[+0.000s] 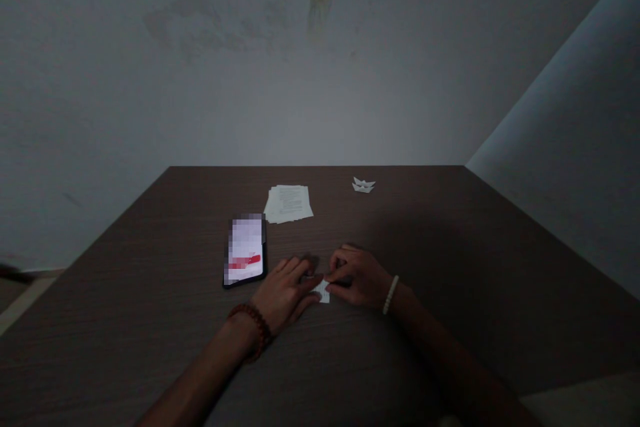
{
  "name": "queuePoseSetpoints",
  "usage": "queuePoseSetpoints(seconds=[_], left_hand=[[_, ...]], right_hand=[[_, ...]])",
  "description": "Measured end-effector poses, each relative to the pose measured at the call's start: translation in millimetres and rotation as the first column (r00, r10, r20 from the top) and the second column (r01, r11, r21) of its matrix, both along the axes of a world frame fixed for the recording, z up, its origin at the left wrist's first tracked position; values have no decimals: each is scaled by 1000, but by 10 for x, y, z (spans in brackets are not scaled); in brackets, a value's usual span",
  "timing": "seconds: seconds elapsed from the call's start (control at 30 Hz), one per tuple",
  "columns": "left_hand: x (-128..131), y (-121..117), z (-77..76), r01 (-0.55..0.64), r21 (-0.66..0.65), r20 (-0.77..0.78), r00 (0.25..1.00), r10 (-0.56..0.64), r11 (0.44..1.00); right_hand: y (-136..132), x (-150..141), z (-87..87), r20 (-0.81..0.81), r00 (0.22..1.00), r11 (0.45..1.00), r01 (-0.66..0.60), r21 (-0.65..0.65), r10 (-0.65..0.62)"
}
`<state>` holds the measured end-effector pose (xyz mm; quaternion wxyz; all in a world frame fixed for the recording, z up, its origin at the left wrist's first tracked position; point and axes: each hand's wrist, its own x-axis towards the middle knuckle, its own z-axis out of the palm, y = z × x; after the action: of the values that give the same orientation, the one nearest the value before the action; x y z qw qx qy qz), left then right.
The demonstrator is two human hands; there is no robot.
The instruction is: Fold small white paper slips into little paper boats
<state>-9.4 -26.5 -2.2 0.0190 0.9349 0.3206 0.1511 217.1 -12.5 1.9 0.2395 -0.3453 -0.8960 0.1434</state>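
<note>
A small white piece of paper (324, 292) with faint print lies on the table between my hands, partly covered by fingers. My left hand (287, 290), with a brown beaded bracelet at its wrist, holds the paper's left side between thumb and forefinger. From the right, my right hand (357, 277) pinches the paper's upper right edge, its other fingers curled. That wrist wears a band of pale beads. The paper looks folded, but the fingers hide its full shape.
A phone (245, 250) with a lit, partly blurred screen lies left of my hands. Behind it is a stack of printed paper sheets (290, 203). A folded paper boat (363, 185) sits near the back edge of the dark wooden table (175, 227), which meets a grey wall (310, 100).
</note>
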Motion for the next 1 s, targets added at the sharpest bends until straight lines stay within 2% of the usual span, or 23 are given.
queuePoseSetpoints(seconds=[0.13,0.33,0.67,1.0], left_hand=[[3,-8,32,-1,20,0,1000,1,1000],[10,-33,110,-13,-49,-20,1000,12,999],[0,-11,108,-12,-56,2,1000,12,998],[-84,-2,204,5,-80,40,999,-2,997]], right_hand=[[-12,-5,-16,3,1000,1000,12,-8,-12],[-40,-16,15,7,1000,1000,18,-23,-18],[-41,-3,-7,11,1000,999,13,-38,-13],[-39,1,9,37,998,998,48,-42,-47]])
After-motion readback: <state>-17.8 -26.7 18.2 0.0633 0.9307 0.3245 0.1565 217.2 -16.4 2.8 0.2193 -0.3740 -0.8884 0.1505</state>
